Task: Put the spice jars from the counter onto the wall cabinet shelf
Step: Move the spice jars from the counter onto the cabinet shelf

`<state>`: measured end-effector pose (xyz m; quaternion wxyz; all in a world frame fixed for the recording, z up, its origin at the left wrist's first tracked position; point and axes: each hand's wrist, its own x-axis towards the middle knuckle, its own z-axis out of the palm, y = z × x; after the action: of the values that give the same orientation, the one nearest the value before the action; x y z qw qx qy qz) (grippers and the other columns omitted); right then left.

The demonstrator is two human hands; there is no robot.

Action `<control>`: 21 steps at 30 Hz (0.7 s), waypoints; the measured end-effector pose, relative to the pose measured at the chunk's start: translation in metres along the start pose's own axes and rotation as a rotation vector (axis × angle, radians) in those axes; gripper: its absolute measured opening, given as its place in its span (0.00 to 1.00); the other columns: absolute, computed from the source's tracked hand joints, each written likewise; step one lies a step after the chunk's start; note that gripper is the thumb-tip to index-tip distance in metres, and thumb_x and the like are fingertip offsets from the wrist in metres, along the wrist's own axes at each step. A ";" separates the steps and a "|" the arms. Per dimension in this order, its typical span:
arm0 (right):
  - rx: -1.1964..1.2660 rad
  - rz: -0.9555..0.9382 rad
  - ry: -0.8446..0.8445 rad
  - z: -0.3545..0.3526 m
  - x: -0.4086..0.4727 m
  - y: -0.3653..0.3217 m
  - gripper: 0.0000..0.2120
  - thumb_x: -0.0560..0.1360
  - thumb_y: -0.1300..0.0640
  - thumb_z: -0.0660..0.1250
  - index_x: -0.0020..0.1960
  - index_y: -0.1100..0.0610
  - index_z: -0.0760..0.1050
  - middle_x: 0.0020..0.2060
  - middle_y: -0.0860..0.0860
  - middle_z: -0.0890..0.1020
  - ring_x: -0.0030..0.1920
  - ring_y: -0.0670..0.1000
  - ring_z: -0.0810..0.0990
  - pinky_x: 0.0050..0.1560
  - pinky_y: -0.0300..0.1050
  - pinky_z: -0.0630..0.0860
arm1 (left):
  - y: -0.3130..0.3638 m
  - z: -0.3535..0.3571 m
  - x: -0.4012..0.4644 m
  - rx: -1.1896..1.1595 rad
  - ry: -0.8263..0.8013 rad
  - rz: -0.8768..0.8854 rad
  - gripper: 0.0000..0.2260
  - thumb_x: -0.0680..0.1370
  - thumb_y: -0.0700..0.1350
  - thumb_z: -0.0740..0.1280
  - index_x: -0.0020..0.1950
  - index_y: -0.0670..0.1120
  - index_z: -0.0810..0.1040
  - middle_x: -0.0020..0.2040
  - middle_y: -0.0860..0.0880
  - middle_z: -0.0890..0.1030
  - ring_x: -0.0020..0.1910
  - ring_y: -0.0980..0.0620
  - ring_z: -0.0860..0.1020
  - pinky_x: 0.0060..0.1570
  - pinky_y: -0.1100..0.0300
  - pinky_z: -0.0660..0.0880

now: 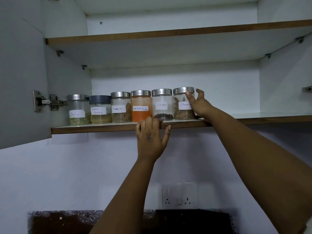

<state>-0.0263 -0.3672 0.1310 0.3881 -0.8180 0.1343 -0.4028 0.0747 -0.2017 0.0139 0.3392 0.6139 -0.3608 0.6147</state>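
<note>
Several labelled glass spice jars stand in a row on the lower cabinet shelf (pixel 104 128): fennel (pixel 78 109), garam masala (pixel 100 109), cinnamon (pixel 121 107), red chilli powder (pixel 141 106), cloves (pixel 162 104), and a second cinnamon jar (pixel 183 103) at the right end. My right hand (pixel 198 104) grips that last jar from its right side, thumb near the steel lid. My left hand (pixel 152 137) hooks its fingers over the shelf's front edge, below the red chilli and cloves jars, holding no jar.
The open cabinet door with its hinge (pixel 49 102) hangs at the left. The upper shelf (pixel 152 33) holds nothing visible. To the right of the jars is bare shelf (pixel 270 115). Below are a wall socket plate (pixel 179 195) and the dark counter (pixel 67 222).
</note>
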 end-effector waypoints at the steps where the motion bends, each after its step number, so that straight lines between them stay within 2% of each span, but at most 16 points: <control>1: -0.001 0.001 -0.007 0.000 0.001 0.000 0.35 0.79 0.35 0.51 0.78 0.51 0.46 0.69 0.61 0.71 0.62 0.59 0.73 0.60 0.50 0.71 | 0.001 0.000 0.000 0.001 0.001 -0.008 0.11 0.79 0.54 0.63 0.49 0.47 0.73 0.44 0.49 0.73 0.45 0.50 0.71 0.56 0.55 0.65; 4: -0.020 -0.012 -0.016 0.000 0.001 0.002 0.33 0.79 0.35 0.50 0.77 0.52 0.48 0.66 0.59 0.72 0.55 0.56 0.74 0.60 0.53 0.74 | 0.005 0.000 0.000 0.005 0.000 -0.037 0.11 0.78 0.54 0.63 0.47 0.46 0.73 0.43 0.48 0.73 0.45 0.49 0.71 0.57 0.54 0.65; 7: -0.027 -0.011 -0.030 0.000 0.002 0.002 0.33 0.79 0.35 0.49 0.77 0.54 0.50 0.66 0.59 0.72 0.53 0.55 0.73 0.58 0.53 0.74 | 0.005 0.000 0.000 0.003 0.002 -0.039 0.11 0.78 0.54 0.63 0.47 0.46 0.73 0.43 0.48 0.73 0.45 0.49 0.72 0.57 0.55 0.65; 10: -0.037 -0.006 -0.049 -0.001 0.002 0.002 0.34 0.79 0.35 0.49 0.77 0.54 0.49 0.68 0.60 0.71 0.56 0.56 0.73 0.56 0.50 0.72 | 0.006 0.000 0.000 -0.005 0.007 -0.038 0.11 0.78 0.54 0.64 0.47 0.46 0.74 0.43 0.48 0.73 0.45 0.50 0.71 0.57 0.54 0.65; 15: -0.028 0.026 -0.068 -0.002 0.003 0.003 0.37 0.79 0.35 0.49 0.79 0.52 0.41 0.74 0.60 0.63 0.70 0.61 0.67 0.69 0.55 0.66 | 0.006 -0.002 0.000 -0.016 0.004 -0.037 0.11 0.78 0.53 0.64 0.47 0.46 0.74 0.43 0.49 0.73 0.45 0.50 0.71 0.56 0.55 0.65; 21: -0.036 0.061 -0.087 -0.004 -0.001 0.000 0.39 0.78 0.35 0.50 0.79 0.53 0.36 0.75 0.59 0.61 0.71 0.61 0.66 0.69 0.53 0.65 | 0.006 -0.004 0.000 -0.010 -0.012 -0.034 0.11 0.78 0.54 0.64 0.47 0.46 0.74 0.44 0.48 0.74 0.45 0.50 0.72 0.56 0.55 0.65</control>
<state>-0.0301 -0.3681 0.1320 0.3909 -0.8371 0.1494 -0.3523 0.0669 -0.2012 0.0136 0.3504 0.6220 -0.3555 0.6033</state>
